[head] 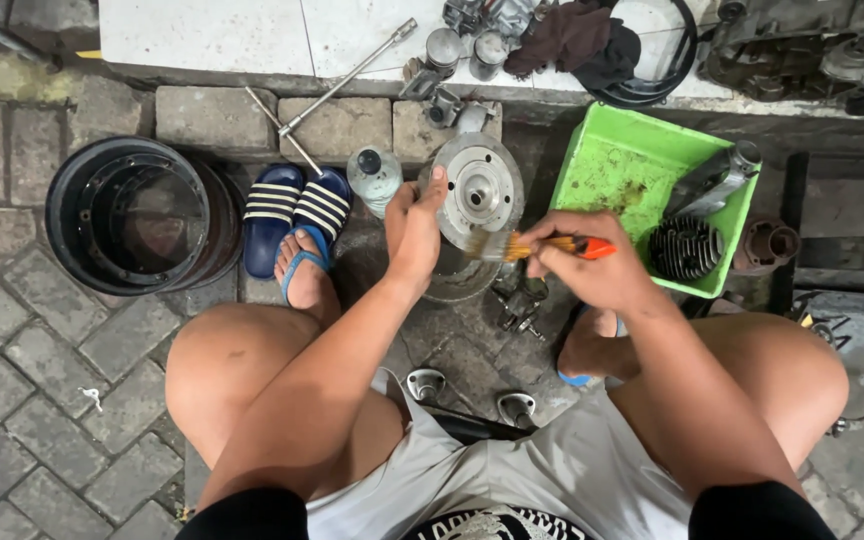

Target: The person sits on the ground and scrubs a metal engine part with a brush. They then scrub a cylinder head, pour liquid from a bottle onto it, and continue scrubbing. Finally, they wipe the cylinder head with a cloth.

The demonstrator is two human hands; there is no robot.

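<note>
Here, working left to right: my left hand is gripping the rim of the metal hub, thumb hooked over its top edge, keeping it upright on the paving between my feet. It is looking heavy, stiff and probably greasy, so I am holding the thick outer edge rather than the slick face. My right hand is clamping the orange-handled brush, bristles touching the hub's lower face. The green tray is sitting just beyond.
</note>
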